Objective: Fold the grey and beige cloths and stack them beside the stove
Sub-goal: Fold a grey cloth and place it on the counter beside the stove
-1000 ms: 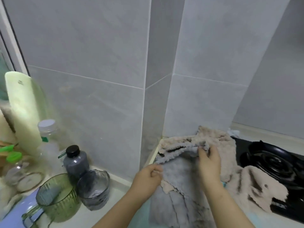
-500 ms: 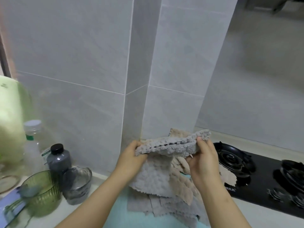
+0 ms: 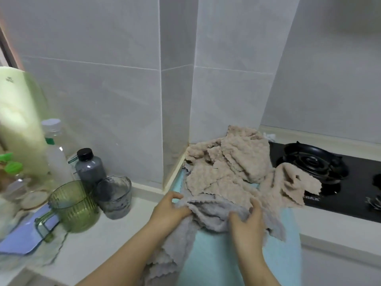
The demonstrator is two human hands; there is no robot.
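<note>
A green cup (image 3: 72, 205) and a small grey cup (image 3: 114, 199) stood side by side on the desk (image 3: 103, 234), at nine o'clock from the hands. Behind them, near ten o'clock, stood a dark bottle (image 3: 89, 168) with a black cap and a clear bottle (image 3: 54, 149) with a white cap. The black stove (image 3: 329, 172) sat at two o'clock. A loose beige cloth (image 3: 288, 186) lay over its near corner and hid part of it.

The other beige cloths (image 3: 231, 166) lay in a messy pile at twelve o'clock, in the wall corner, just beside the stove. The grey cloth (image 3: 216, 211) lay in front of that pile on a light blue mat (image 3: 216, 256). Its left end hung down off the desk toward seven o'clock.

The left hand (image 3: 171, 211) held the grey cloth's left side with curled fingers. The right hand (image 3: 247, 226) gripped the bunched middle, thumb pointing to twelve o'clock. Both bare arms came in from six o'clock.

The things at the far left edge were too blurry to name.
</note>
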